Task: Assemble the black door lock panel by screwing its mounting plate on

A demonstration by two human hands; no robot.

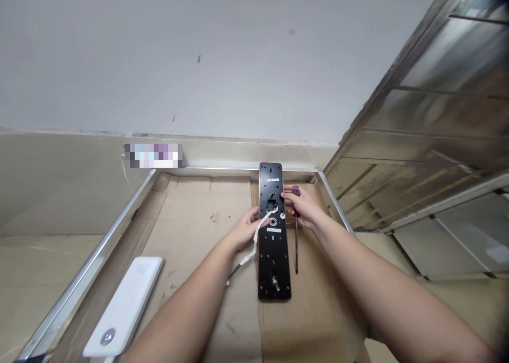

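A long black door-lock panel (274, 257) lies flat on the cardboard, its back facing up, with several holes and a threaded post near the near end. A flat white ribbon cable (256, 241) comes out of its central opening and runs toward the lower left, ending in a dark wire. My left hand (244, 229) pinches this cable beside the panel's left edge. My right hand (301, 206) grips a dark red-handled screwdriver (296, 249), and its fingers rest on the panel's right edge. The screwdriver's shaft points toward me.
Brown cardboard (191, 219) covers the bench inside a metal edge strip (99, 246). A flat white rectangular device (125, 304) lies at the lower left. Reflective metal panels (437, 113) rise on the right, and a grey wall (199, 60) stands behind.
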